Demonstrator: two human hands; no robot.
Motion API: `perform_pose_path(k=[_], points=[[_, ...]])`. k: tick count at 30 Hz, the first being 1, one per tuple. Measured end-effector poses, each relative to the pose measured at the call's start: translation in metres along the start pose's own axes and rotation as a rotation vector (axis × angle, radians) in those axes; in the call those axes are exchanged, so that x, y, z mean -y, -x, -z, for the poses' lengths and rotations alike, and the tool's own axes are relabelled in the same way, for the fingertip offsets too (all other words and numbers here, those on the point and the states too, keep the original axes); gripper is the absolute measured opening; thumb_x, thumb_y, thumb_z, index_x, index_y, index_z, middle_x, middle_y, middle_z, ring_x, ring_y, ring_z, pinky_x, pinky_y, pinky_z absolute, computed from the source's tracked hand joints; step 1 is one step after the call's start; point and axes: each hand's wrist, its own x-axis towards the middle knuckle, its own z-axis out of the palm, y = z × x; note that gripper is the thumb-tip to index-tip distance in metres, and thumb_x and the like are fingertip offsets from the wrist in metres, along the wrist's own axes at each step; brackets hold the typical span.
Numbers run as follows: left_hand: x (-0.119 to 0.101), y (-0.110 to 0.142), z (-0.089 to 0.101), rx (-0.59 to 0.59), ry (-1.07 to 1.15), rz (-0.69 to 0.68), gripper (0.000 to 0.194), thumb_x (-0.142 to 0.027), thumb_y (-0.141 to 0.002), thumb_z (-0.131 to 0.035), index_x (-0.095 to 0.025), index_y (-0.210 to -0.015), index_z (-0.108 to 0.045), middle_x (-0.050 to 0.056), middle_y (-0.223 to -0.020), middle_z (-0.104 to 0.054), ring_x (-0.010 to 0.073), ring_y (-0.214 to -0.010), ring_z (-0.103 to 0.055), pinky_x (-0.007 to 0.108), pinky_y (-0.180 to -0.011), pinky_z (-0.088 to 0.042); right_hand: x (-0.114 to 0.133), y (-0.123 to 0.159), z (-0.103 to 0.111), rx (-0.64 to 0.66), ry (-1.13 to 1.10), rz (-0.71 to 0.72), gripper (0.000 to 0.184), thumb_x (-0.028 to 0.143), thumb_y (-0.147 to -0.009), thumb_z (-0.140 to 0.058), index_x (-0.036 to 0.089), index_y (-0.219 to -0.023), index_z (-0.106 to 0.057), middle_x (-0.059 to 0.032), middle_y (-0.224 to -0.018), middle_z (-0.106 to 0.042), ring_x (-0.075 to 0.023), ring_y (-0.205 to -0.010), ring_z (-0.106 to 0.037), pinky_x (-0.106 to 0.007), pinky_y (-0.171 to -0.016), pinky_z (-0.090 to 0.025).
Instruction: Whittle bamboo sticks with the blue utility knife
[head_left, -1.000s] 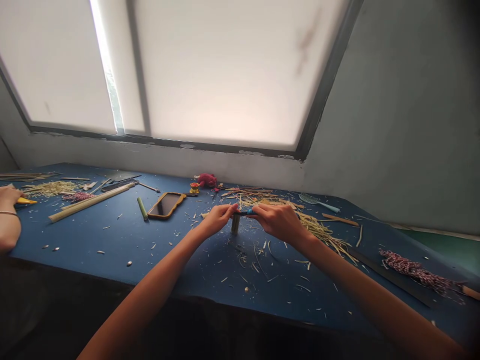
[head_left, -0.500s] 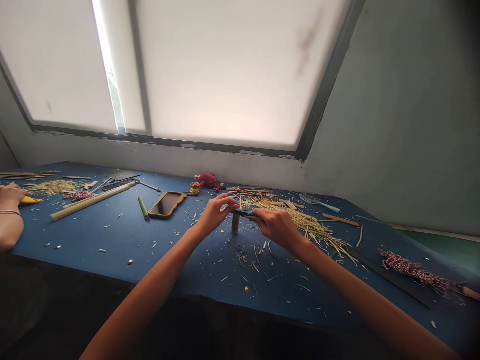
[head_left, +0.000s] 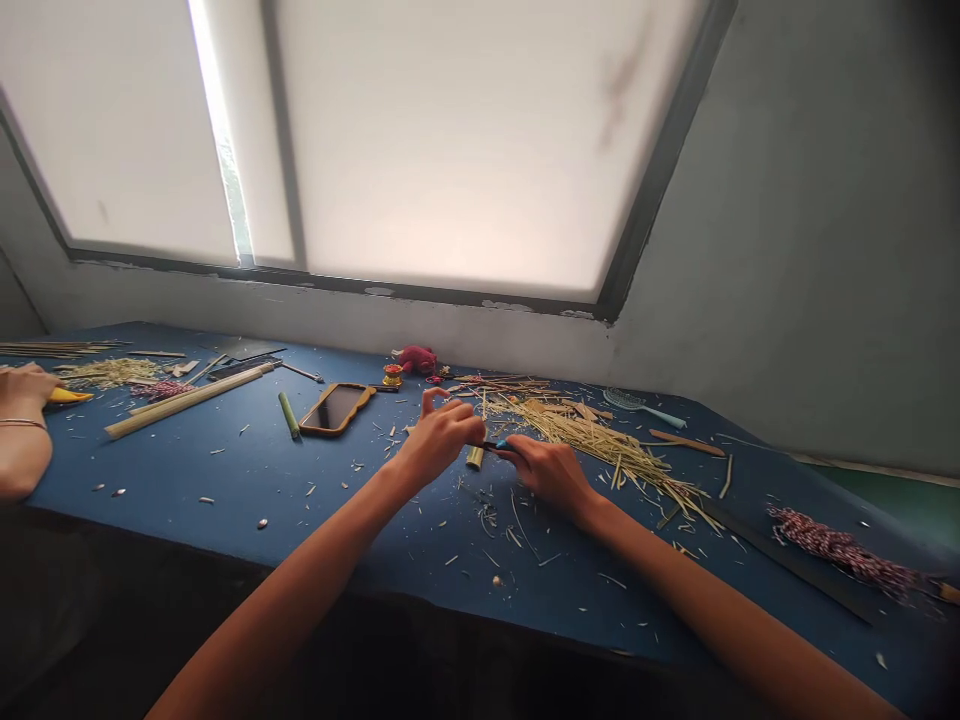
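My right hand (head_left: 553, 472) is closed round the blue handle of a small knife (head_left: 502, 444), its dark blade pointing left. A short piece of bamboo (head_left: 475, 458) is on the table just below the blade, partly covered by my fingers. My left hand (head_left: 442, 436) is at the blade's far end, above the bamboo piece. Its index finger is raised and bent while the other fingers are curled in; what they grip is hidden. Thin shavings (head_left: 491, 518) lie on the blue table (head_left: 300, 540) in front of both hands.
Behind my right hand spreads a heap of thin bamboo strips (head_left: 600, 435), with a hairbrush (head_left: 643, 408) beyond. Left of my hands lie a phone (head_left: 337, 410), a green stick (head_left: 288, 415) and a long bamboo pole (head_left: 191, 402). Another person's hand (head_left: 26, 385) holds something yellow. Bundled cord (head_left: 840, 550) is at right.
Both hands have moved slightly lower with the knife. My left index finger has lifted and its other fingers have curled in. The bamboo piece, upright under the blade before, now looks shorter and more tilted.
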Motion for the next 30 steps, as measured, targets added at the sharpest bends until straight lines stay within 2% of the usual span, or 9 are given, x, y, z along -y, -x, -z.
perform_pose_path(k=[4, 6, 8, 11, 14, 17, 21, 25, 30], points=[[-0.002, -0.005, 0.004, -0.266, 0.048, 0.25, 0.013, -0.027, -0.091, -0.052, -0.023, -0.083, -0.062, -0.001, -0.086, -0.066, 0.0138, -0.088, -0.058, 0.039, -0.098, -0.019, -0.004, -0.004, 0.011, -0.03, 0.0, -0.074, 0.032, 0.044, -0.096, -0.034, 0.022, -0.088, -0.056, -0.0033, -0.078, -0.066, -0.0157, -0.063, -0.059, -0.026, -0.053, -0.024], [0.0, -0.006, 0.004, -0.318, 0.078, 0.378, 0.011, -0.028, -0.091, -0.053, -0.023, -0.086, -0.062, -0.001, -0.09, -0.066, 0.0145, -0.089, -0.058, 0.038, -0.094, -0.023, -0.005, -0.009, 0.015, -0.021, -0.033, -0.158, 0.034, 0.047, -0.095, -0.034, 0.022, -0.085, -0.055, -0.003, -0.072, -0.064, -0.0162, -0.06, -0.058, -0.026, -0.052, -0.024], [0.004, -0.006, 0.0, -0.317, 0.095, 0.485, 0.011, -0.027, -0.091, -0.051, -0.023, -0.09, -0.061, 0.001, -0.094, -0.065, 0.016, -0.092, -0.057, 0.038, -0.089, -0.025, -0.006, -0.015, 0.015, 0.006, -0.165, -0.306, 0.038, 0.052, -0.094, -0.031, 0.022, -0.083, -0.051, -0.0022, -0.066, -0.061, -0.0161, -0.056, -0.056, -0.026, -0.05, -0.026], [0.01, -0.002, -0.007, -0.222, 0.101, 0.569, 0.013, -0.028, -0.091, -0.051, -0.022, -0.092, -0.063, 0.003, -0.096, -0.065, 0.0197, -0.098, -0.054, 0.039, -0.088, -0.026, -0.009, -0.029, 0.008, 0.125, -0.554, -0.527, 0.046, 0.062, -0.091, -0.024, 0.022, -0.082, -0.045, -0.0009, -0.063, -0.059, -0.0147, -0.05, -0.055, -0.026, -0.048, -0.034], [0.013, 0.003, -0.015, -0.012, 0.125, 0.559, 0.017, -0.038, -0.083, -0.061, -0.022, -0.084, -0.067, 0.004, -0.091, -0.064, 0.0236, -0.099, -0.052, 0.042, -0.089, -0.026, -0.015, -0.047, -0.004, 0.226, -0.779, -0.624, 0.046, 0.068, -0.082, -0.041, 0.022, -0.082, -0.043, -0.0018, -0.067, -0.061, -0.0149, -0.051, -0.057, -0.028, -0.05, -0.042], [0.014, 0.007, -0.023, 0.167, 0.165, 0.525, 0.025, -0.048, -0.076, -0.065, -0.023, -0.078, -0.07, 0.004, -0.089, -0.064, 0.0258, -0.099, -0.051, 0.044, -0.09, -0.026, -0.02, -0.061, -0.015, 0.215, -0.801, -0.644, 0.042, 0.061, -0.079, -0.052, 0.021, -0.087, -0.043, -0.0022, -0.072, -0.062, -0.0141, -0.054, -0.057, -0.027, -0.05, -0.044], [0.011, 0.011, -0.032, 0.279, 0.146, 0.496, 0.029, -0.051, -0.077, -0.063, -0.023, -0.082, -0.07, 0.006, -0.095, -0.063, 0.0286, -0.103, -0.049, 0.046, -0.091, -0.027, -0.025, -0.067, -0.021, 0.24, -0.787, -0.626, 0.043, 0.053, -0.069, -0.067, 0.022, -0.085, -0.043, 0.0018, -0.065, -0.059, -0.014, -0.051, -0.056, -0.026, -0.047, -0.042], [0.008, 0.013, -0.038, 0.341, 0.124, 0.494, 0.033, -0.052, -0.077, -0.06, -0.021, -0.085, -0.07, 0.008, -0.097, -0.061, 0.0316, -0.107, -0.048, 0.047, -0.091, -0.029, -0.022, -0.069, -0.027, 0.322, -0.773, -0.605, 0.042, 0.044, -0.059, -0.075, 0.021, -0.077, -0.043, 0.0038, -0.059, -0.055, -0.0165, -0.052, -0.057, -0.027, -0.046, -0.04], [0.01, 0.014, -0.039, 0.364, 0.139, 0.509, 0.038, -0.055, -0.076, -0.059, -0.02, -0.086, -0.07, 0.01, -0.098, -0.059, 0.0327, -0.108, -0.047, 0.049, -0.09, -0.03, -0.019, -0.076, -0.036, 0.289, -0.747, -0.554, 0.031, 0.031, -0.06, -0.072, 0.019, -0.079, -0.049, 0.0049, -0.062, -0.056, -0.0143, -0.057, -0.056, -0.025, -0.051, -0.042]])
